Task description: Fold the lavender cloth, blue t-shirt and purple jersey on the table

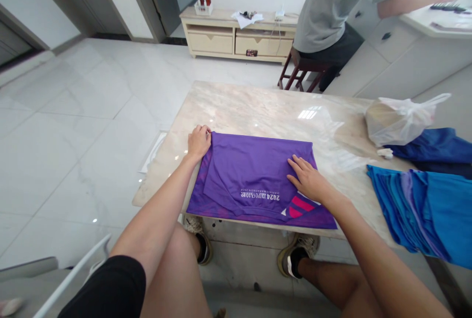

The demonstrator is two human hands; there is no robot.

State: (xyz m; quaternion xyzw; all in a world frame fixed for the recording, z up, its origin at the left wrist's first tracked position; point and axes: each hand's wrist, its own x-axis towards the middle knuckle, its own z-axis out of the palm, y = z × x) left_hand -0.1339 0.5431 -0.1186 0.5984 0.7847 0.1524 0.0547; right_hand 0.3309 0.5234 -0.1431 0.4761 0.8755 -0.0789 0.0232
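A purple T-shirt (pixel 254 165) lies folded into a rough rectangle near the front edge of the marble-patterned table (pixel 236 97). White lettering and a pink-and-white logo show upside down on it. My left hand (pixel 199 141) is at its far left corner, fingers curled and pinching the cloth edge. On the right part of the shirt my right hand (pixel 305 176) rests flat with fingers spread, partly covering the logo. The near layer of the shirt sticks out past the upper fold along the left and front.
Folded blue clothes (pixel 424 210) lie at the table's right, with dark blue cloth (pixel 438 148) and a tied plastic bag (pixel 400 119) behind. A person in a grey shirt (pixel 328 8) sits on a wooden stool (pixel 304 65) beyond. A low cabinet (pixel 210 38) stands against the wall.
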